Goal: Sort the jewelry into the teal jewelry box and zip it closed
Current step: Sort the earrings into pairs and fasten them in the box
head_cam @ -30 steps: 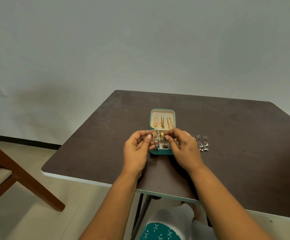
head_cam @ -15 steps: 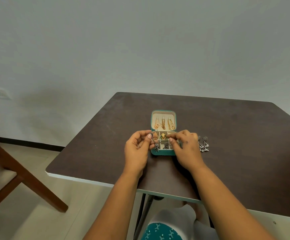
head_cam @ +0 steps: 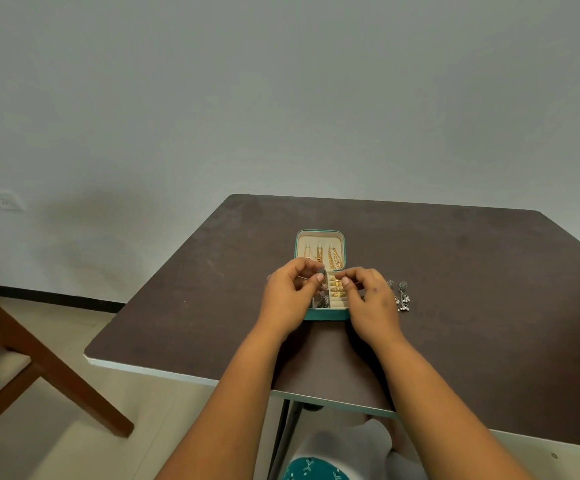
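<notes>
Left grip [head_cam: 290,296] is pinching a small silver earring [head_cam: 322,271] between thumb and fingertip, right over the open teal jewelry box [head_cam: 326,315]. Right grip [head_cam: 371,303] has its fingers curled at the box's right rim; we can't tell if it's holding anything or just steadying. The box sits mid-tabletop [head_cam: 472,306], a bit toward the near edge, gold pieces already in its lid and slots. Another silver pair [head_cam: 401,296] lies just beside it, toward the right edge. We'd guess they're featherlight, dangly and snag-prone, so pinch them by the stud top.
</notes>
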